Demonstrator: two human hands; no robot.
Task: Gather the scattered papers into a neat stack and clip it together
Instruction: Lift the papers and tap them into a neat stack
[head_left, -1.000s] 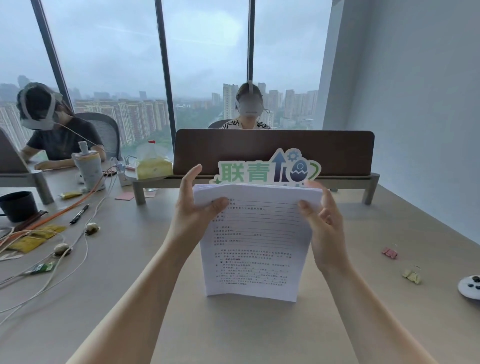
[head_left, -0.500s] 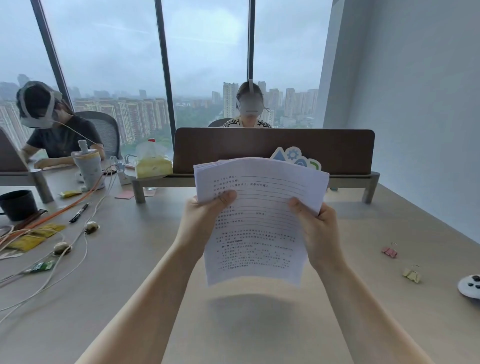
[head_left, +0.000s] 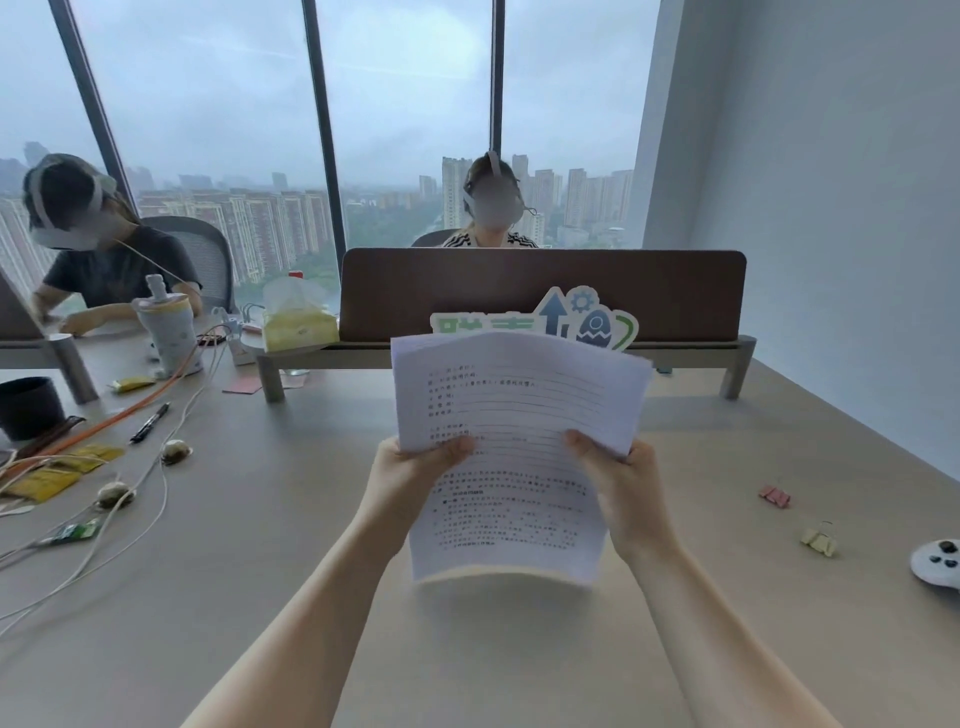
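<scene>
Floor-to-ceiling windows and a grey skyline are seen at the back, with a long pale worktop (head_left: 260, 597) stretched out in front. Over on the left a tangle of white cables (head_left: 130, 519), yellow packets (head_left: 49, 480), a black pen (head_left: 149, 422) and a dark mug (head_left: 28, 407) are scattered about, so that side is pretty cluttered, tbh. Moving in, the left hand (head_left: 415, 470) is clamped on the left edge of the stack of papers (head_left: 511, 457), thumb pressed over the printed front sheet. The stack is held upright in mid-air, clear of the worktop, with its shadow cast below the bottom edge. The right edge is pinched the same way by the right hand (head_left: 623, 478). Judging by this, the gathering looks done and the squaring-up step is in hand: the top corners look slightly fanned, so the sheets probably need to be tapped down on the worktop to get them flush. After that a clip has to be fetched. Further right, a pink binder clip (head_left: 775, 494) and a yellow binder clip (head_left: 820, 541) are lying well apart from the papers, with a white controller (head_left: 937, 564) near the frame edge. Bare worktop is left directly under the stack, so tapping should be easy, and the reach rightward to the clips looks unobstructed.
</scene>
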